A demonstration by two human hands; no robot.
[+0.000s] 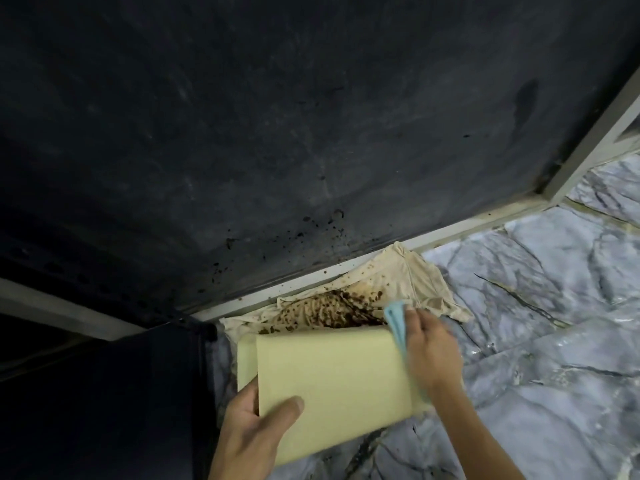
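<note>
Open marble floor (536, 306) stretches to the right and near side, the widest way in for a hand. On the far side, a white frame (311, 277) and the dark surface (277, 133) beyond it close the route. A stained cloth (398, 278) strewn with brown crumbs (339, 306) lies against that frame. A tilted pale yellow board (332, 382), gripped at its near-left corner by the left hand (256, 434), covers the ground just near of the crumbs. The right hand (433, 351), holding a blue cloth (396, 323), fills the board's right edge. A dark block (138, 393) walls off the left.

Tilted pale yellow board (332, 382), blue cloth (396, 322) touching it
</note>
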